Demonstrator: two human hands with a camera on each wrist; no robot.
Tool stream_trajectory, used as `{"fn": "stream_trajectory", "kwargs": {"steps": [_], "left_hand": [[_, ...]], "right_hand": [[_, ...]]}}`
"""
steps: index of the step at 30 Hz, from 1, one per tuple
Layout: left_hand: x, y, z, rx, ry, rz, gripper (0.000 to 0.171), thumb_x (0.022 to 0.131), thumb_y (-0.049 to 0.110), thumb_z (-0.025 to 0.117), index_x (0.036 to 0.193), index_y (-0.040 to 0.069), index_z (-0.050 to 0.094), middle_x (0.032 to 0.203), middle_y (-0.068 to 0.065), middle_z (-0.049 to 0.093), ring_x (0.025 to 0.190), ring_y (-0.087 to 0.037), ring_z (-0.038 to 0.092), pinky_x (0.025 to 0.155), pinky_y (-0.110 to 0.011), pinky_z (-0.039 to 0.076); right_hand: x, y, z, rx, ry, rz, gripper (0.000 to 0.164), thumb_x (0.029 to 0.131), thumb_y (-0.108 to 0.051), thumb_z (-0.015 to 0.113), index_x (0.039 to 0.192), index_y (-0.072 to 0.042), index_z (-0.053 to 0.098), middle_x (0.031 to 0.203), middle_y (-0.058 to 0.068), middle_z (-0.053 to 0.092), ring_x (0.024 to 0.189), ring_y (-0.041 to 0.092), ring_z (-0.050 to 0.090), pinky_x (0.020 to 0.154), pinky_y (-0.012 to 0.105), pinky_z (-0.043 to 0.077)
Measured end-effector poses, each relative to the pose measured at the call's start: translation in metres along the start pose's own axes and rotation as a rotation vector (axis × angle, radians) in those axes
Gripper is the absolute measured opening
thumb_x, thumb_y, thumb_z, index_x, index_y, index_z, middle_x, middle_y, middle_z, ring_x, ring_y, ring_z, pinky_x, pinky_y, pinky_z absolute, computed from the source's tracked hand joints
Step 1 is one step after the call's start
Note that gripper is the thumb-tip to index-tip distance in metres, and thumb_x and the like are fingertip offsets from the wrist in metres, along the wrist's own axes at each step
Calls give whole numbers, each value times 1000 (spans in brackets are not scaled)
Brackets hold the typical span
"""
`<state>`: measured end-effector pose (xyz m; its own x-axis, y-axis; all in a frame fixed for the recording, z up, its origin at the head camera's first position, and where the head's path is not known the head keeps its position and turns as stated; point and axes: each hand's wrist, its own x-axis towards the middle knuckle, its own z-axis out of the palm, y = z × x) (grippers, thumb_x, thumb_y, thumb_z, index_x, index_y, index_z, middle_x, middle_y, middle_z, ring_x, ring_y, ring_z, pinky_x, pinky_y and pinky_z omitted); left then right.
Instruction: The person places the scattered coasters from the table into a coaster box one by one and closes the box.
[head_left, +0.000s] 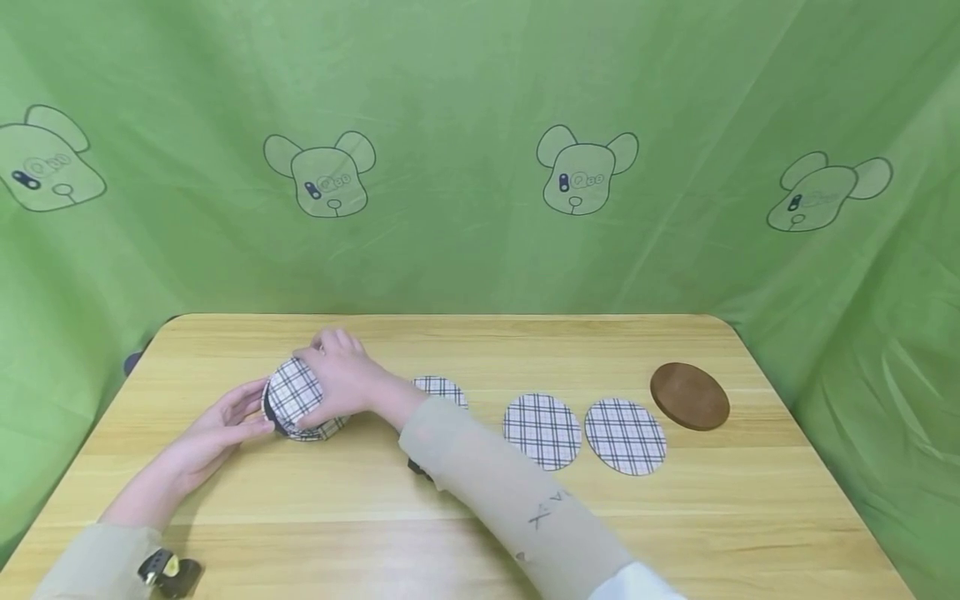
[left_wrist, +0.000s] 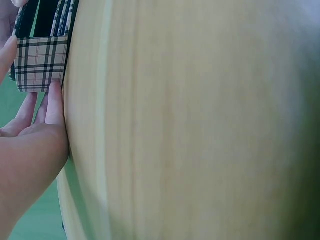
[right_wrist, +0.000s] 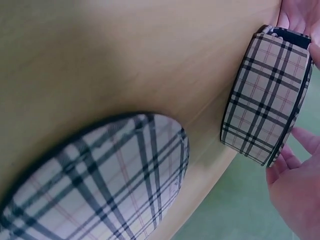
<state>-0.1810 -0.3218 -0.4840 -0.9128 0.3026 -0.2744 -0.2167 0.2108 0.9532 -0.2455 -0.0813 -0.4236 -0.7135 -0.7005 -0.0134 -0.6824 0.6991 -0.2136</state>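
Gripping plaid case [head_left: 294, 392]: left hand [head_left: 213, 437], right hand [head_left: 341, 379]; sleeve [head_left: 506, 492] partly hiding plaid disc [head_left: 444, 386]

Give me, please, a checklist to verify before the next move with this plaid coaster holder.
1. Both hands on holder: ok; left hand and right hand hold the plaid coaster holder.
2. Brown coaster uncovered: ok.
3. Rightmost plaid coaster lying flat: ok.
4. Leftmost loose plaid coaster fully clear in head view: not ok; the right sleeve partly covers it.
5. Room left inside holder: cannot tell; its inside is mostly hidden.
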Motion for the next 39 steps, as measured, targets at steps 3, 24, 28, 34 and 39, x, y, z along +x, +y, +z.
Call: {"fn": "stream_trajectory", "kwargs": {"steps": [3,24,28,34,39], "left_hand": [[0,1,0,-1,0,1,87,102,11,66,168,1,10,172,-31,16,114,12,55,126,-50,35],[-1,-2,-1,-9,-5,30,85,102,10,66,168,0,12,158,-7,44,118,10,56,102,-16,43],[-2,-3,-2,-25,-11,44,82,102,9,66,167,2,16,137,25,48,118,8,58,102,-16,43],[-2,-3,-3,-29,-19,54,81,103,9,65,168,5,17,136,27,48,119,8,57,102,-16,43],[-1,-3,-2,-32,-13,67,80,102,7,65,167,3,18,134,27,50,118,8,58,100,-13,45]], "right_hand": [[1,-1,2,-20,-7,1,110,76,-66,87,163,-17,42,159,7,43,143,19,37,123,34,37],[2,-10,8,-102,2,26,110,75,-71,84,161,-15,44,153,5,47,139,17,40,119,31,39],[2,-11,10,-110,6,30,110,76,-71,84,161,-14,44,152,5,47,139,17,40,121,32,38],[2,-10,12,-110,7,33,109,78,-70,83,161,-14,42,154,5,45,139,17,39,123,33,37],[2,-9,13,-117,3,36,107,80,-71,80,163,-14,41,155,4,44,142,18,38,126,34,35]]}}
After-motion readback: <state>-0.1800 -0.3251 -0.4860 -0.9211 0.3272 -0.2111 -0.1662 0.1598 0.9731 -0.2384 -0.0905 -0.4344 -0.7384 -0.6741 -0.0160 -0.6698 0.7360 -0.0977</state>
